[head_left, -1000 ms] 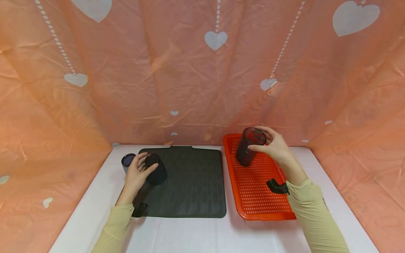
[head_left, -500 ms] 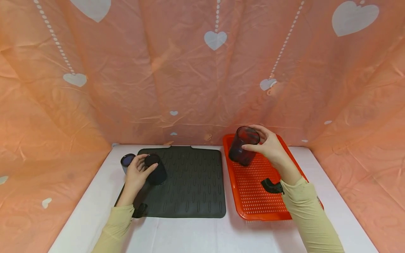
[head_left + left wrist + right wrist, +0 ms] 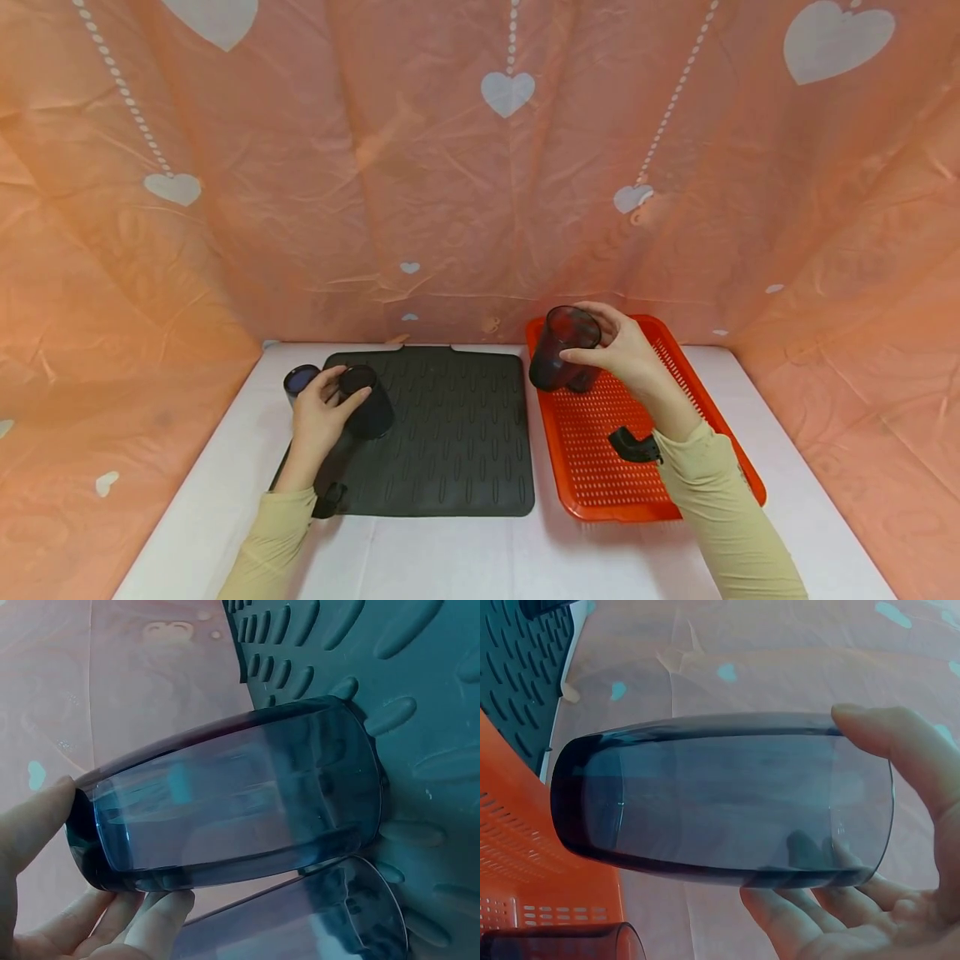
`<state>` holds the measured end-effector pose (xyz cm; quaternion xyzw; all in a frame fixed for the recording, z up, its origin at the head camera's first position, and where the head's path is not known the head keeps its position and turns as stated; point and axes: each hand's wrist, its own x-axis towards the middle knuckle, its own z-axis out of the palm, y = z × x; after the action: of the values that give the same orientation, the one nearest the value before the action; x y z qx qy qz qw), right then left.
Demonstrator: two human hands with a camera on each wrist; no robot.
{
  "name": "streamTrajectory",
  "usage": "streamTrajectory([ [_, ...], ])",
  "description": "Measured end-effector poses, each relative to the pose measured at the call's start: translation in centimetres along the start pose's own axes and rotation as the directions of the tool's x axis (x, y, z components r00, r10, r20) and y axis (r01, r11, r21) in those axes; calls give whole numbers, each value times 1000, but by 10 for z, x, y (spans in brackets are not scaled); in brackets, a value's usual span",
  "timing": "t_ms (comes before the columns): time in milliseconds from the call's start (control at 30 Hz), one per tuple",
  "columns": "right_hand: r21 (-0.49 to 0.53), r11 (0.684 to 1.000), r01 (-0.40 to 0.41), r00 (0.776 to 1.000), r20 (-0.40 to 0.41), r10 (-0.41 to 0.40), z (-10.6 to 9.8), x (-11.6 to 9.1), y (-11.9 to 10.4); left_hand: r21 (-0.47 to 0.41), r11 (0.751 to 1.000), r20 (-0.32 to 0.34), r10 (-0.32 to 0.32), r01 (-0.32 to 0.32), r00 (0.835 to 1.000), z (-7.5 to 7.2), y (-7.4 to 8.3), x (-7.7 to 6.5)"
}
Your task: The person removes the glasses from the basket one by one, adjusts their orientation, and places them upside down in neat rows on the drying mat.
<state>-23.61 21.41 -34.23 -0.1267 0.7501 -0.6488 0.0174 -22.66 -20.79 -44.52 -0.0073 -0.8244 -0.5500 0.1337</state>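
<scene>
My left hand grips the base end of a dark tinted glass tumbler, thumb on one side and fingers on the other. This tumbler stands upside down on the dark ribbed mat. Close beside it is a second tumbler, partly behind the hand in the head view. My right hand holds another smoky tumbler near its rim, tilted with its thick base down to the left. That one is over the back left of the orange basket, where a further tumbler lies.
The white-covered table carries the mat on the left and the perforated basket on the right, with a narrow strip between them. A peach curtain with pale hearts hangs behind and at both sides.
My right hand has moved left with its tumbler, tilting it further and bringing it toward the basket's left rim. Another tumbler in the basket now shows behind it. My left hand has stayed in place.
</scene>
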Motion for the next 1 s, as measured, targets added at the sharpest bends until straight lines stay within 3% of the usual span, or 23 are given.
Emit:
streamTrajectory([
  [300,5,1000,2,1000,26,-2,8,2,0,-22,1000,-10,5,-6,1000,-1,2,0],
  [633,1,1000,2,999,39,-2,17,3,0,-46,996,-61,71,-74,996,0,4,-1],
  [1000,-8,1000,-10,999,42,11,23,4,1,-71,994,-92,72,-78,993,-1,2,1],
])
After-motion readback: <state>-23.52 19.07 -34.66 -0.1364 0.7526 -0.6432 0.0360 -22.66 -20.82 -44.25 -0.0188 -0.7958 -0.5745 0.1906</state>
